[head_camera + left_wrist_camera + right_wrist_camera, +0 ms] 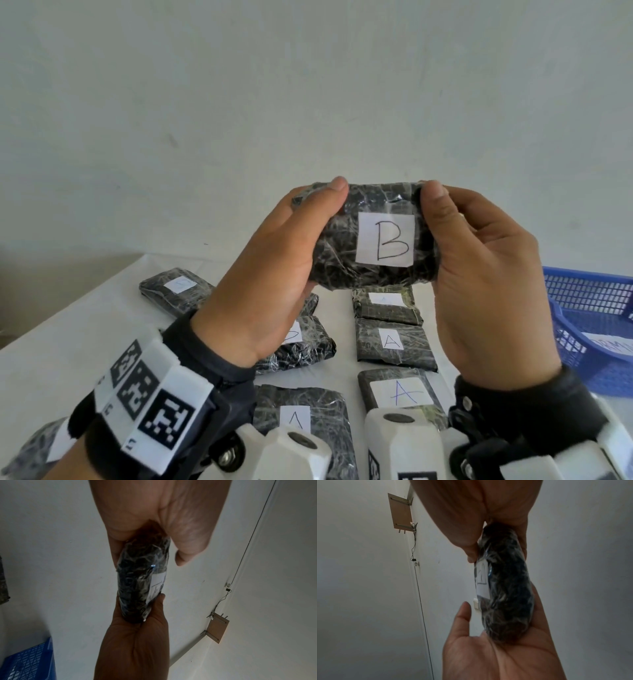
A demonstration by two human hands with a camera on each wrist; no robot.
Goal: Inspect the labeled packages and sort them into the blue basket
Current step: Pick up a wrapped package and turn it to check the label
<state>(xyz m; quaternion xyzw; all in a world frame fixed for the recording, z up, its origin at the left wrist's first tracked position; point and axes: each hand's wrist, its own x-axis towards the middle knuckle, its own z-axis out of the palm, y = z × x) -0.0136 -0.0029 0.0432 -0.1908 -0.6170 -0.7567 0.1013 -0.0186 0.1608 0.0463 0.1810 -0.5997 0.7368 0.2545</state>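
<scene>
Head view: both thumbs press on the top corners of the B package [373, 236], and the fingers of each hand wrap behind its short ends, out of sight. The left hand [274, 274] grips the left end, the right hand [486, 284] the right end, palms facing each other, wrists bent up so the white label [385, 238] faces the person. The package is held in the air above the table [68, 325], over the middle rows, clear of everything below.

To do the inspection well, I would keep the thumbs off the label, hold the package level and read the letter fully before committing. Then one hand should probably take the whole weight before the other lets go, since the wrap looks slick.

Below lie more wrapped packages: three marked A [392, 342] near the table's right side, others toward the left edge. The blue basket [589, 291] stands at the right edge, near the right hand.
</scene>
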